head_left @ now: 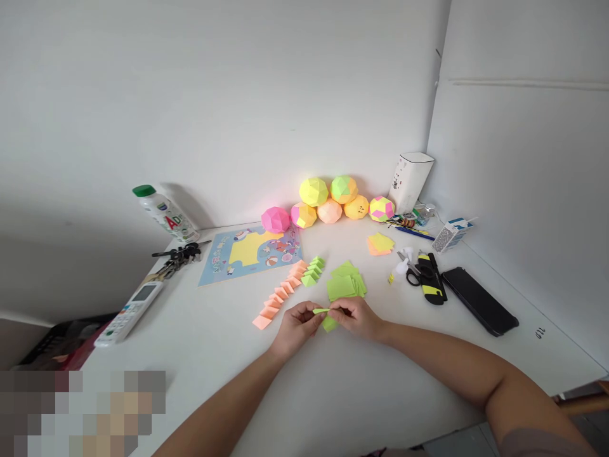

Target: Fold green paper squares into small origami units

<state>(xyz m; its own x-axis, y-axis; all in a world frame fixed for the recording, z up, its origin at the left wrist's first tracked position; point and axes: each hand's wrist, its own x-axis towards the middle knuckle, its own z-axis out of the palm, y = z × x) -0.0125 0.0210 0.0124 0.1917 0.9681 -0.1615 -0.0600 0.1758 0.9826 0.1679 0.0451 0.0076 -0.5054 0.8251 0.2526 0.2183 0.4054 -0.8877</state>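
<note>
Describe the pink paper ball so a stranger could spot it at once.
On the white table, a cluster of paper balls sits against the back wall. The pink ball is at its left end, just beyond the blue sheet. It alone is all pink; the others are yellow, orange, green or mixed.

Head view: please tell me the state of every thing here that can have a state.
green paper, partly folded, pinched between left hand and right hand
bottle, green cap on
phone, screen dark, lying flat
remote, lying buttons up
paper balls, assembled, piled against the wall
folded pieces, lined in a row
</note>
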